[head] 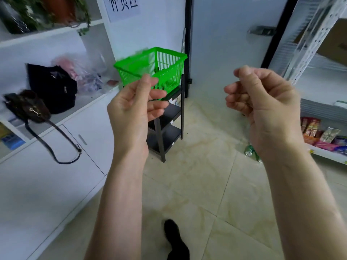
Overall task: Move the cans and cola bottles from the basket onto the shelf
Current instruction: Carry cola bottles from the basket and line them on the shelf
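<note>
Hands come first: the left hand (135, 104) is raised in front of the green basket (152, 69), its fingers loosely curled and holding nothing. The right hand (262, 98) is raised to the right of the basket, well apart from it, half clenched and also empty.

The basket stands on top of a narrow black rack (166, 124), at its upper level. Through its open plastic walls I see almost nothing inside; only one small dark shape near the far wall, too unclear to name. So I cannot count any cans or cola bottles in it.

To the right of the basket and lower, on the floor, lie green cans (250, 151), partly hidden behind the right wrist. I count one for certain and probably two. Beyond them, further right of the basket, is the white metal shelf (323, 109) with snack packets (319, 134) on its low level.

In my judgement a can is stiff, smooth and a little slippery, heavy if full, so it is best taken around the middle of its body. A cola bottle is best taken around the body under the neck. Cola bottles seen: zero.
</note>
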